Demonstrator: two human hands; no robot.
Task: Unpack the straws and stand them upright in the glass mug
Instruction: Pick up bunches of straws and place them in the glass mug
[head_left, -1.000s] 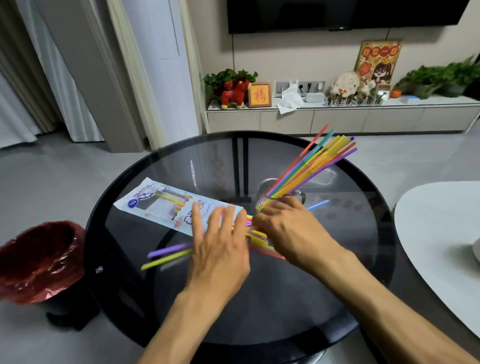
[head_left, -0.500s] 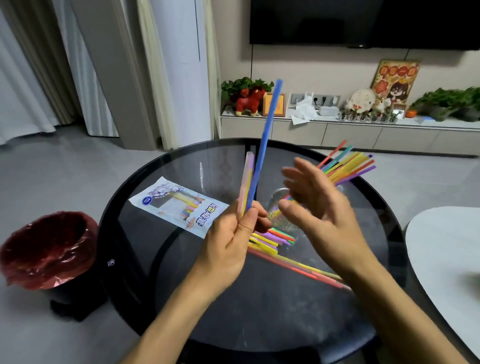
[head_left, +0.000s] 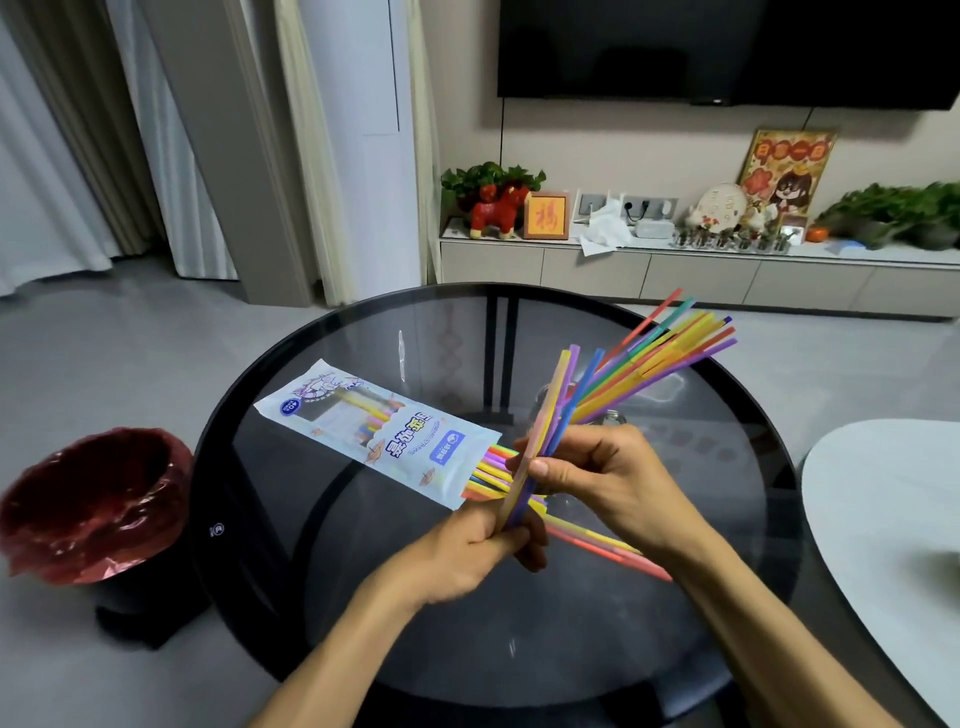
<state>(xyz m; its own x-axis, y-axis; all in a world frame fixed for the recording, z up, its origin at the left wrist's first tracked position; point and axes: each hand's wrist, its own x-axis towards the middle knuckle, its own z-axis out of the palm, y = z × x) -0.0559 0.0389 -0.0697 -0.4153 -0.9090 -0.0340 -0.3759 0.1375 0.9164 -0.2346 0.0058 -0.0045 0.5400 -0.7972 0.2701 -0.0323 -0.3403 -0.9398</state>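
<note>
Both the left hand (head_left: 470, 553) and right hand (head_left: 608, 483) grip a few straws (head_left: 550, 415) over the table's (head_left: 363, 597) middle; the pack (head_left: 382, 431), toward the left edge, reads "40".

Soft indoor light, perhaps slight wide-angle warp

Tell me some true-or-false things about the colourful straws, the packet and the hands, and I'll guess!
1. Both hands hold a small bunch of colourful plastic straws. True: the left hand grips its lower end and the right hand pinches it higher up.
2. The clear glass mug has no straws in it. False: a fan of straws already leans out of it.
3. The white printed straw packet lies flat on the round black glass table. True.
4. The red-lined bin stands on the table. False: it stands on the floor, left of the table.
</note>
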